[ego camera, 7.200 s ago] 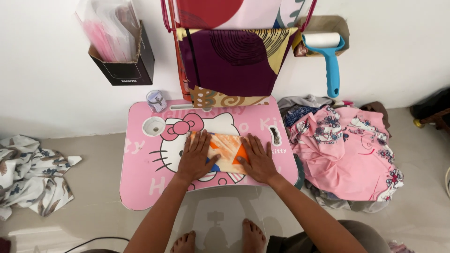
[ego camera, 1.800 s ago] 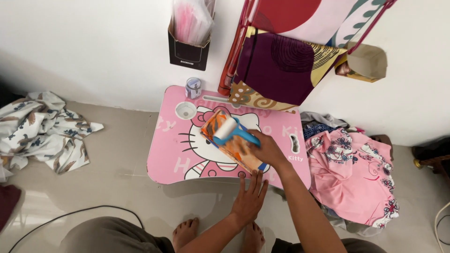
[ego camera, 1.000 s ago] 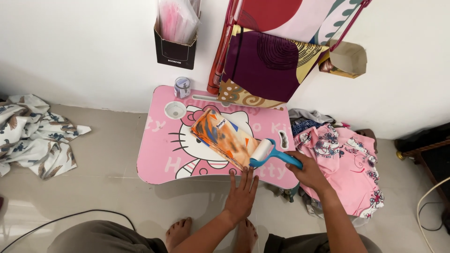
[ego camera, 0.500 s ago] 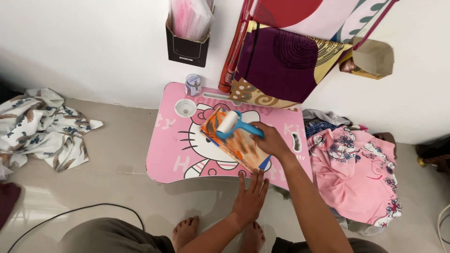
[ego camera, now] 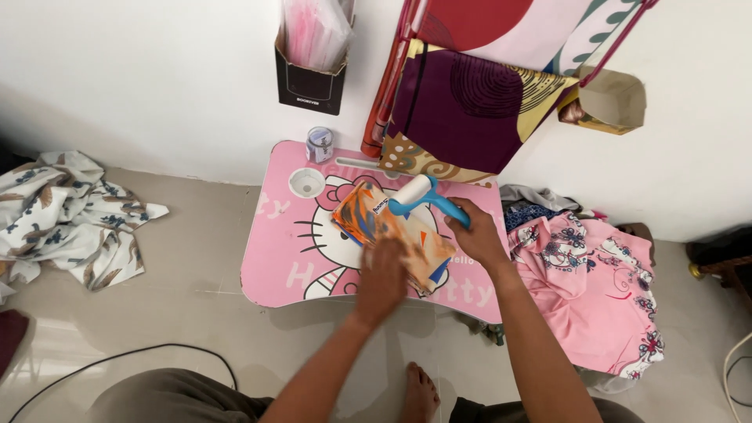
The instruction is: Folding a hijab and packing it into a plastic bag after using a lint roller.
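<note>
My right hand [ego camera: 475,235] has its grip wrapped around the blue plastic lint roller [ego camera: 419,197], left hand [ego camera: 382,276] flat on the folded orange patterned cloth [ego camera: 392,233] atop the glossy pink worktop [ego camera: 274,258].

Black box [ego camera: 309,78] is hanging on the white wall at 12 o'clock, holding clear pink-tinted bags [ego camera: 313,31]. Small printed cup [ego camera: 319,144] is standing at the desk's far edge. Maroon and yellow patterned cloth [ego camera: 470,110] is draping from a red rack [ego camera: 389,86] at 1 o'clock. Pink floral garment [ego camera: 595,282] is lying at 3 o'clock. White leaf-print cloth [ego camera: 63,215] is lying on the floor at 9 o'clock. Black cable [ego camera: 117,360] is trailing at 7 o'clock.
</note>
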